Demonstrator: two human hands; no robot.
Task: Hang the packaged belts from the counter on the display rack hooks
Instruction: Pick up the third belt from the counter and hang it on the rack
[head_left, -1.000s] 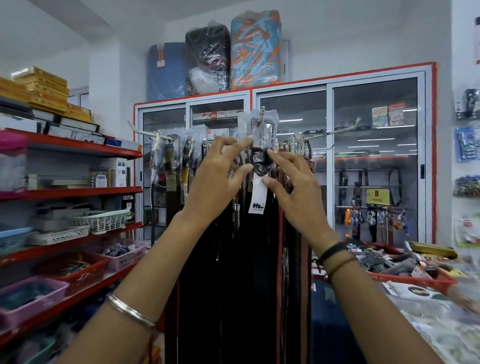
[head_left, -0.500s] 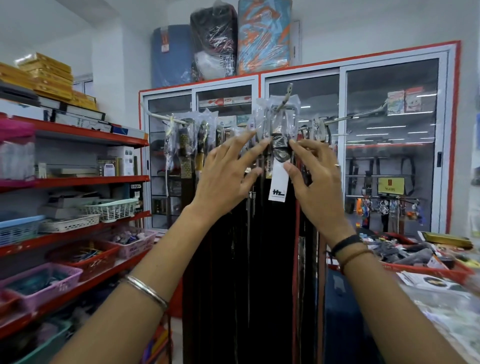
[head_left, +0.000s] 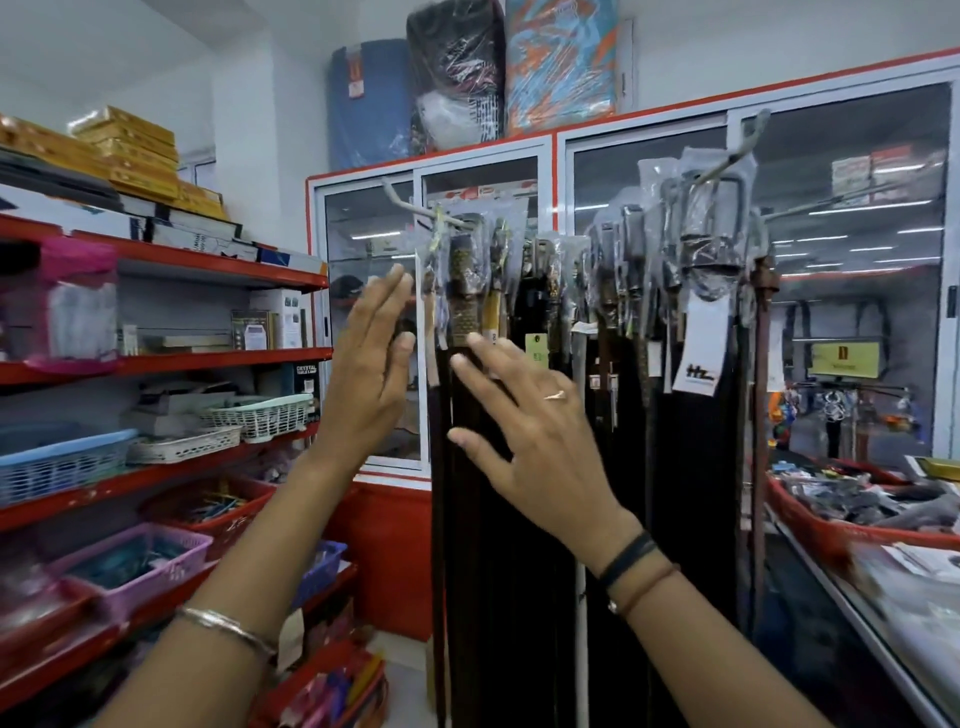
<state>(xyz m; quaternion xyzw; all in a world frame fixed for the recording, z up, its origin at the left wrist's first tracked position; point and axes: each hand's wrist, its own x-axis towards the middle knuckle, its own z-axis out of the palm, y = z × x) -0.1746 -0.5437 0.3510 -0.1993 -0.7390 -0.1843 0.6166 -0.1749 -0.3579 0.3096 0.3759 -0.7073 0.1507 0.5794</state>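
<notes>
Several packaged belts hang in clear plastic sleeves from the metal hooks of the display rack. The belt with the white tag hangs on a right-hand hook, free of my hands. A woven-buckle belt hangs on the left hook. My left hand is raised with fingers spread, just left of that belt. My right hand is spread in front of the dark belt straps, empty. Both hands are motion-blurred.
Red shelves with baskets and boxes line the left side. A glass-door cabinet stands behind the rack. A glass counter with red trays of goods runs along the right.
Both hands have let go of the white-tagged belt, which now hangs on its hook. They have moved left and down toward the belts on the left hook; the view shifted left.
</notes>
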